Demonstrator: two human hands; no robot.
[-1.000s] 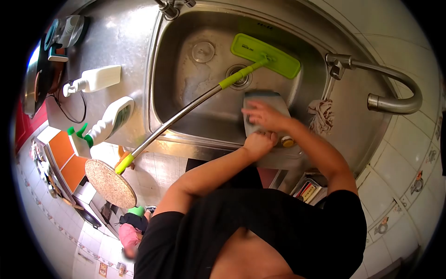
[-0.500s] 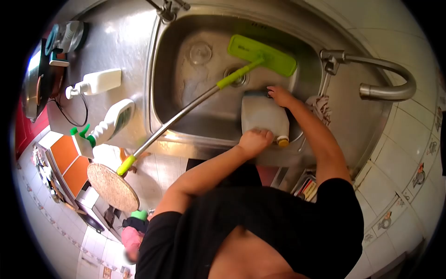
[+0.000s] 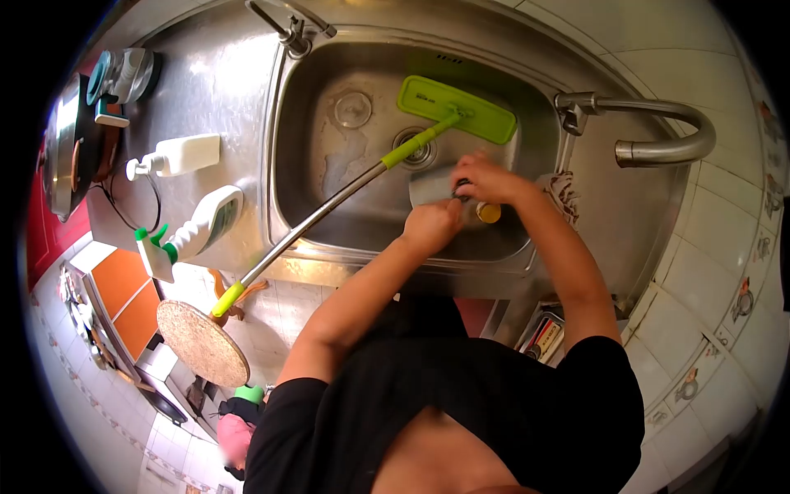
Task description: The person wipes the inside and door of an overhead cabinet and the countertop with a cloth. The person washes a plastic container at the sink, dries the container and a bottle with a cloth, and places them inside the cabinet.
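Note:
A pale translucent jug [image 3: 428, 189] with a yellow cap [image 3: 489, 213] is tilted in the steel sink [image 3: 354, 216], partly hidden by my hands. My left hand [image 3: 434, 224] is closed at the jug's near side. Close beside it, my right hand [image 3: 485, 179] has its fingers curled at a small dark part above the cap; what exactly it grips is unclear. Beyond the jug lies a green flat mop head [image 3: 457, 109], its pole [image 3: 329, 204] slanting across the sink's left edge.
The faucet [image 3: 666, 152] arches at the right, near a crumpled cloth [image 3: 564, 198]. On the left counter are a white pump bottle [image 3: 188, 155] and a spray bottle [image 3: 210, 218]. A round board [image 3: 202, 342] hangs over the floor by the pole's end. Another person [image 3: 234, 432] is at lower left.
The jug has tilted and moved up and left in the view, its yellow cap now farther from the sink's near edge. My hands have come close together over it.

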